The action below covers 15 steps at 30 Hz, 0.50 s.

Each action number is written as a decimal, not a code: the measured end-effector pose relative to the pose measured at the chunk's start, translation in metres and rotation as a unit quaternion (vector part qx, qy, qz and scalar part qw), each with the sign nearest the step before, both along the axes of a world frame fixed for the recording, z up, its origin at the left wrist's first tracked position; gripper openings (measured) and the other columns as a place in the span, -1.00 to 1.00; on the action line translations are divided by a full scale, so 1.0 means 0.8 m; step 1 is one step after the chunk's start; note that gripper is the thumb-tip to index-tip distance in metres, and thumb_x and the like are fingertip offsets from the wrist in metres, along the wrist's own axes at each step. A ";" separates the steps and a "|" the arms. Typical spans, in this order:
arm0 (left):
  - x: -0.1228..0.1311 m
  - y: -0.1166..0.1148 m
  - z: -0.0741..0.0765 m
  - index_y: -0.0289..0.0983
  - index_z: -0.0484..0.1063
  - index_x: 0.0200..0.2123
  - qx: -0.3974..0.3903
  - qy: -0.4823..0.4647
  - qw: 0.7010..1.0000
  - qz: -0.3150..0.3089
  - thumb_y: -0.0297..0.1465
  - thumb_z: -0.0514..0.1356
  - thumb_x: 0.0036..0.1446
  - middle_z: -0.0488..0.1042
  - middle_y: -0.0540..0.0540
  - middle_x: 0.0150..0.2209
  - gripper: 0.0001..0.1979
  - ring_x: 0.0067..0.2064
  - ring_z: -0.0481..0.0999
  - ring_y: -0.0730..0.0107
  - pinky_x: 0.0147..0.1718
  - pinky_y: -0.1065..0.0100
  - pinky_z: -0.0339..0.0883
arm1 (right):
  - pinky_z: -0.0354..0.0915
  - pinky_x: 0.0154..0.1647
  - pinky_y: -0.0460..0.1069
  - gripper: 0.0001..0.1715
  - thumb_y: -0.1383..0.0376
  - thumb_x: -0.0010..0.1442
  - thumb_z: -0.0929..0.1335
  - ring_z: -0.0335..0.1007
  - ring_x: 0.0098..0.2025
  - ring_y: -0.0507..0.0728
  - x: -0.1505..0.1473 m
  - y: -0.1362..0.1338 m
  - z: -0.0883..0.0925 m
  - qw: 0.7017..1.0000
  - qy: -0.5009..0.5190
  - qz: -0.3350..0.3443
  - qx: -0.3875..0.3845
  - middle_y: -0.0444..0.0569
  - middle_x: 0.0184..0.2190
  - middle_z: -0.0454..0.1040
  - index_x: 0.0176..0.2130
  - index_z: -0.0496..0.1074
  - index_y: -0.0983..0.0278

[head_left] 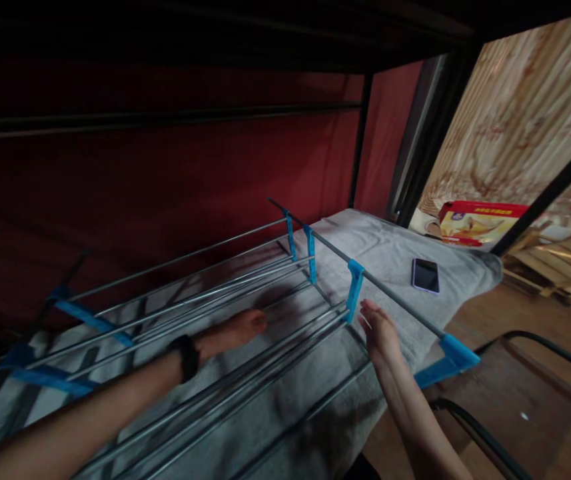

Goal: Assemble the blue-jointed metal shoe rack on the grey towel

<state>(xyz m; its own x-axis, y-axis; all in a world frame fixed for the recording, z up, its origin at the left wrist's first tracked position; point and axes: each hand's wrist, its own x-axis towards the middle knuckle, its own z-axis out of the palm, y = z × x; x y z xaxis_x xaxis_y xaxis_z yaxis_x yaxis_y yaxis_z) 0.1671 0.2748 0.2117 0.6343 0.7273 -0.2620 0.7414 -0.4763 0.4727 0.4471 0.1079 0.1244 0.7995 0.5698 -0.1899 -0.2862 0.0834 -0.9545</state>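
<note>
A rack of metal tubes (265,353) with blue plastic connectors lies across a grey cloth. My left hand (245,327), with a black band on its wrist, is between two groups of tubes. Its fingers are curled in, and anything inside them is hidden. My right hand (379,327) is just right of a blue connector (354,287) on the right crossbar (395,297). Those fingers are stretched out and hold nothing that I can see; whether they touch the connector is unclear. Another blue connector (448,363) sits at the crossbar's near end, right of my right hand.
A phone (426,275) lies on the grey cloth (380,233) to the right. Beyond the cloth's edge are a red and yellow box (482,223) and a chair (520,400). A dark metal frame (362,140) stands around, before a red wall (190,180).
</note>
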 end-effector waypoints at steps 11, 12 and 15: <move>0.077 0.069 -0.104 -0.47 0.19 0.25 0.154 0.051 0.986 -0.037 -0.28 -0.02 0.32 0.32 -0.42 0.21 -0.47 0.22 0.32 -0.04 0.19 0.08 0.18 | 0.24 -0.17 0.01 -0.93 0.24 0.11 0.33 0.31 -0.25 0.13 -0.063 0.013 0.061 0.976 -0.197 -0.046 0.085 -0.09 -0.36 0.38 -0.36 0.37 0.19; 0.078 0.075 -0.109 -0.44 0.21 0.23 0.162 0.050 0.985 -0.035 -0.24 -0.03 0.34 0.37 -0.40 0.17 -0.49 0.19 0.36 -0.02 0.16 0.09 0.21 | 0.23 -0.18 0.01 -0.93 0.24 0.10 0.34 0.31 -0.25 0.13 -0.069 0.018 0.060 0.982 -0.178 0.001 0.070 -0.08 -0.36 0.40 -0.37 0.39 0.20; 0.084 0.092 -0.117 -0.34 0.28 0.14 0.144 0.041 0.989 -0.018 -0.20 -0.10 0.37 0.49 -0.30 0.03 -0.55 0.08 0.47 0.09 0.07 0.18 0.28 | 0.21 -0.20 0.00 -0.90 0.26 0.06 0.34 0.31 -0.26 0.11 -0.072 0.042 0.058 0.992 -0.106 0.007 0.066 -0.09 -0.33 0.43 -0.35 0.44 0.21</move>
<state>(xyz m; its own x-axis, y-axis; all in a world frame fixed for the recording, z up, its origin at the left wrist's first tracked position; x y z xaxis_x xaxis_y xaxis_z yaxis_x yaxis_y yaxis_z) 0.2341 0.3483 0.1179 0.6463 0.7566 -0.0995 0.7519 -0.6090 0.2525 0.3893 0.1413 0.1707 0.8058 0.5894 0.0584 -0.0828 0.2098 -0.9742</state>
